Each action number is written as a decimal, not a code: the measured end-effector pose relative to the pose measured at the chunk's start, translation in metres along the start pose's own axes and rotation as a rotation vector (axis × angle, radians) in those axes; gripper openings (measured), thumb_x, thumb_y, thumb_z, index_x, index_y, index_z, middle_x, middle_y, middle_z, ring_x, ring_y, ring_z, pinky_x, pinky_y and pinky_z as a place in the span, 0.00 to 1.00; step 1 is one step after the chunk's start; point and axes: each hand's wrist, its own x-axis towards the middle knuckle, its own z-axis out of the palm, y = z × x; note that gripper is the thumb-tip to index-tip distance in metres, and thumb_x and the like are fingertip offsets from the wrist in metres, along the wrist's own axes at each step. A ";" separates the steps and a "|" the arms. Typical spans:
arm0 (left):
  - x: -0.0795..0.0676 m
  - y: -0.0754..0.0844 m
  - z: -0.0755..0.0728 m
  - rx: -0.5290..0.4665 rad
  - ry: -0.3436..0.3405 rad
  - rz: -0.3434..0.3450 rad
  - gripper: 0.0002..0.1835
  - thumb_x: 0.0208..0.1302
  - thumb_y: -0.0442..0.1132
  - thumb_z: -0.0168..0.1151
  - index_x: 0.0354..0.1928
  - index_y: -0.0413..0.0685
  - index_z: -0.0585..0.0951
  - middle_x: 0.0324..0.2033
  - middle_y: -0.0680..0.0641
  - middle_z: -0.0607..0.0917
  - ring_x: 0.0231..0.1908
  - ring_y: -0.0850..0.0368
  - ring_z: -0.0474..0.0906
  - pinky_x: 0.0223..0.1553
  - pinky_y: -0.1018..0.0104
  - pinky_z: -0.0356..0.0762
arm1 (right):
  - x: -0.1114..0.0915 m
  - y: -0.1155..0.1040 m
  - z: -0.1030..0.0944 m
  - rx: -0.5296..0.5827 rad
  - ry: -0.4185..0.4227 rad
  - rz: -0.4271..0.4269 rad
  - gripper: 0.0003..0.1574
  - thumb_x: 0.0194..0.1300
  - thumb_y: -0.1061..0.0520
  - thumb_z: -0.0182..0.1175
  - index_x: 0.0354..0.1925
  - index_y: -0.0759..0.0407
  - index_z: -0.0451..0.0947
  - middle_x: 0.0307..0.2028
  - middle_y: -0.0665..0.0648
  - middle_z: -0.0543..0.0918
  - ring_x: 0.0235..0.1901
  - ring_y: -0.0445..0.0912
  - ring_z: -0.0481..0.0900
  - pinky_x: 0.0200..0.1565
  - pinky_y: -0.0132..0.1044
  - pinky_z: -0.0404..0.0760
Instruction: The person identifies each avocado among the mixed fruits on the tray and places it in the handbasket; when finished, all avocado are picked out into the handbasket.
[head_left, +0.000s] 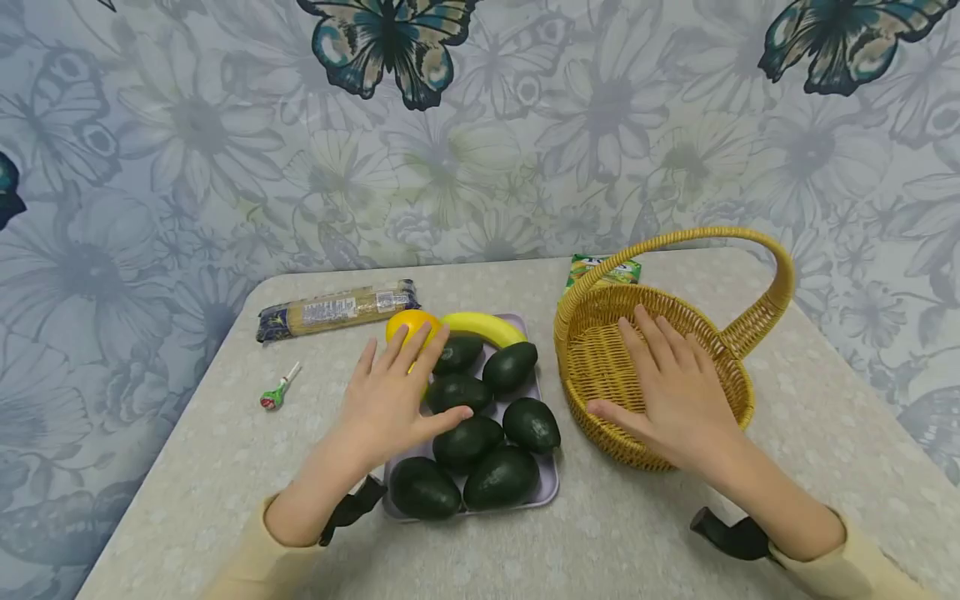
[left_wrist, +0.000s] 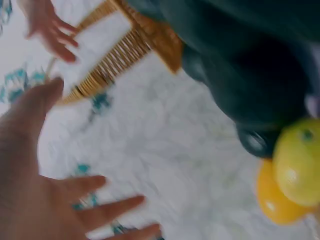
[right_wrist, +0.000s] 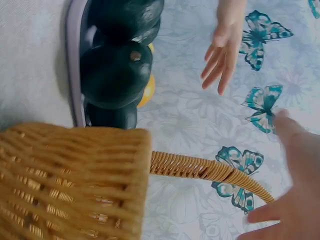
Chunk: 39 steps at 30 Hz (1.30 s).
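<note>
My left hand (head_left: 397,392), fingers spread, hovers over the left side of a lilac tray (head_left: 550,490). Several dark green avocados (head_left: 501,477) fill the tray, with a yellow banana (head_left: 483,327) along its far edge. Partly behind my left fingers is an orange (head_left: 408,320); a lemon (left_wrist: 300,165) shows beside it in the left wrist view, mostly hidden in the head view. Above the round wicker basket (head_left: 600,358) my right hand (head_left: 678,400) is held flat, fingers spread and holding nothing. The basket's handle (right_wrist: 200,167) arches up near that hand in the right wrist view.
A package of spaghetti (head_left: 341,310) lies at the back left of the table, and a lollipop (head_left: 274,397) in front of it. Behind the basket, partly covered by its handle, is a green packet (head_left: 624,273). A butterfly-patterned wall (head_left: 487,167) borders the table's far edge.
</note>
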 end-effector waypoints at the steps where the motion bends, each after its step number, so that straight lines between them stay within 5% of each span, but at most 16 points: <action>1: 0.001 -0.006 0.000 -0.046 0.016 0.017 0.51 0.56 0.73 0.49 0.74 0.54 0.50 0.70 0.44 0.57 0.69 0.42 0.50 0.66 0.38 0.42 | 0.001 -0.001 -0.001 0.054 0.049 -0.024 0.59 0.58 0.26 0.53 0.72 0.61 0.50 0.71 0.64 0.52 0.67 0.62 0.51 0.65 0.61 0.51; 5: 0.006 -0.036 0.008 -0.256 0.070 0.061 0.50 0.53 0.67 0.61 0.73 0.53 0.56 0.67 0.43 0.64 0.64 0.42 0.60 0.64 0.40 0.56 | 0.002 -0.008 0.001 0.350 0.113 -0.149 0.47 0.61 0.40 0.61 0.70 0.56 0.55 0.69 0.58 0.58 0.66 0.56 0.57 0.62 0.58 0.61; 9: 0.008 -0.063 0.023 -0.441 0.015 0.040 0.47 0.54 0.60 0.65 0.72 0.53 0.57 0.68 0.41 0.61 0.65 0.40 0.58 0.59 0.38 0.62 | 0.000 -0.022 0.013 0.612 -0.032 -0.220 0.43 0.62 0.50 0.64 0.70 0.48 0.56 0.69 0.52 0.59 0.67 0.49 0.56 0.62 0.55 0.63; 14: 0.005 -0.086 0.044 -0.566 -0.065 -0.016 0.45 0.55 0.54 0.67 0.72 0.49 0.58 0.68 0.39 0.60 0.65 0.39 0.57 0.60 0.35 0.58 | 0.001 -0.037 0.040 0.784 -0.167 -0.164 0.42 0.62 0.48 0.63 0.70 0.42 0.56 0.68 0.46 0.60 0.66 0.47 0.58 0.64 0.50 0.63; 19: 0.000 -0.103 0.062 -0.631 -0.095 -0.036 0.44 0.56 0.51 0.68 0.71 0.46 0.59 0.67 0.40 0.61 0.63 0.38 0.60 0.60 0.37 0.60 | 0.003 -0.047 0.064 0.839 -0.198 -0.050 0.43 0.61 0.42 0.63 0.69 0.43 0.57 0.68 0.46 0.60 0.66 0.46 0.57 0.64 0.51 0.62; 27: -0.008 -0.116 0.076 -0.732 -0.134 -0.089 0.44 0.56 0.49 0.68 0.71 0.43 0.59 0.67 0.39 0.62 0.65 0.37 0.58 0.62 0.39 0.58 | 0.003 -0.053 0.097 0.795 -0.154 0.043 0.52 0.56 0.39 0.65 0.70 0.58 0.56 0.67 0.56 0.61 0.66 0.52 0.58 0.62 0.56 0.63; 39: -0.017 -0.126 0.103 -0.965 -0.144 -0.108 0.43 0.58 0.39 0.67 0.71 0.42 0.56 0.68 0.38 0.60 0.66 0.40 0.57 0.66 0.45 0.53 | 0.000 -0.053 0.113 0.809 -0.106 0.097 0.49 0.56 0.45 0.68 0.67 0.63 0.60 0.63 0.60 0.67 0.61 0.54 0.65 0.59 0.54 0.67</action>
